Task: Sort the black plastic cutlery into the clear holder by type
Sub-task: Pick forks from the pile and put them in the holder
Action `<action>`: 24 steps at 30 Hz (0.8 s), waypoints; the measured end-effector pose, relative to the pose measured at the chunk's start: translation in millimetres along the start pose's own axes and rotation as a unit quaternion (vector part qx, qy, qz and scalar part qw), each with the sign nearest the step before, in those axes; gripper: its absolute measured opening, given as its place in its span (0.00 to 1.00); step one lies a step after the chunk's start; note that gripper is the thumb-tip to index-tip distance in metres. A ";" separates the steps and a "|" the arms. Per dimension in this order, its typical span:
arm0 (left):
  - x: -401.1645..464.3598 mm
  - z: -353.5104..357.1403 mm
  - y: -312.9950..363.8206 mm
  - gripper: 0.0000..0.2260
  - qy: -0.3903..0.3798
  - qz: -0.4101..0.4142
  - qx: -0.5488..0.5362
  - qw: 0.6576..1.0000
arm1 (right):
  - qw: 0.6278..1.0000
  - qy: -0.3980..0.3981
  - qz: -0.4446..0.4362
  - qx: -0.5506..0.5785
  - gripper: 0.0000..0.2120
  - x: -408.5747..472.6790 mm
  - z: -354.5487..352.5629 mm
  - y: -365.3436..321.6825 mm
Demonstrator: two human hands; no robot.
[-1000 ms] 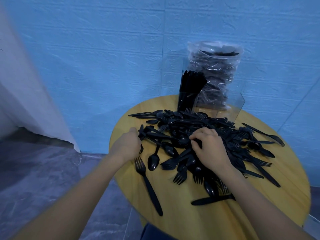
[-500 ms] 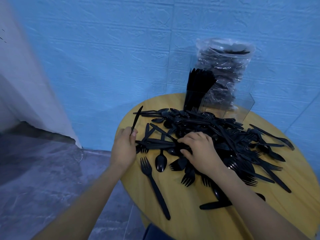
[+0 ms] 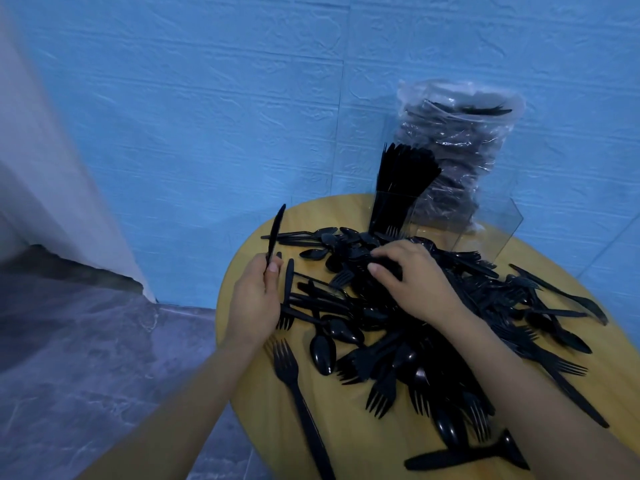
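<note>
Left hand [image 3: 254, 303] at the 9 o'clock edge of the round wooden surface [image 3: 266, 403], fingers curled round the handle of one black knife [image 3: 275, 233], blade up and tilted slightly toward 1 o'clock, clear of the rest. Right hand [image 3: 414, 282] palm-down on top of the cutlery pile [image 3: 398, 327], fingers bent and pressed into the black pieces near the pile's 11 o'clock side; cannot tell whether any single piece is pinched. Pile spread over the middle of the surface and out toward 3 o'clock: forks, spoons and knives crossed over one another. One lone fork [image 3: 298, 400] at 7 o'clock of the pile, tines toward the left hand, handle pointing to the near edge. One knife [image 3: 464, 457] lying flat at 5 o'clock, just beside the right forearm. Clear holder [image 3: 481, 230] at 12 o'clock on the far edge, its leftmost compartment packed with upright black cutlery [image 3: 401, 188]; the compartments to the right see-through. Behind it, touching or just beside, a clear plastic bag [image 3: 457, 140] stuffed with more black pieces, against a blue wall [image 3: 207, 116].
</note>
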State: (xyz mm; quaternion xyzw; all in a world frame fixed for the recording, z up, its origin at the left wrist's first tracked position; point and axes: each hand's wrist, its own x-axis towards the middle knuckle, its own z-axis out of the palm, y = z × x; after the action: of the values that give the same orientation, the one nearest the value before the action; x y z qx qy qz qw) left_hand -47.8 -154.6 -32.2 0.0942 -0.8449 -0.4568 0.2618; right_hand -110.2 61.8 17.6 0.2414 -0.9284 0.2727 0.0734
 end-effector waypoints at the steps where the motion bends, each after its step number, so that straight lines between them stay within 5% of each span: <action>1: 0.5 0.5 0.0 0.09 -0.008 -0.002 0.000 1.000 | 0.999 -0.021 0.022 -0.016 0.20 9.7 1.5 1.6; 6: -0.7 2.6 1.2 0.09 -0.032 -0.003 -0.008 0.999 | 0.979 -0.153 0.070 -0.116 0.26 24.6 13.1 6.7; 16: -3.4 5.8 1.2 0.10 -0.087 -0.003 0.024 0.996 | 0.994 -0.085 -0.053 -0.046 0.13 -12.9 5.7 -12.3; 21: -4.6 6.0 3.3 0.12 -0.074 0.005 0.018 0.997 | 0.994 0.038 0.083 -0.066 0.11 1.7 -13.4 15.0; 24: -5.0 6.8 3.7 0.12 -0.072 0.005 0.023 0.997 | 0.980 -0.015 0.174 -0.099 0.17 1.4 -16.8 25.2</action>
State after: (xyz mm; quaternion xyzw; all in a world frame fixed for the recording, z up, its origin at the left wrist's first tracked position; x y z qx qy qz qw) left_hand -46.9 -145.6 -34.0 0.0626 -0.8725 -0.4413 0.2002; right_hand -123.7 88.9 20.2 0.0718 -0.9796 0.1843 0.0346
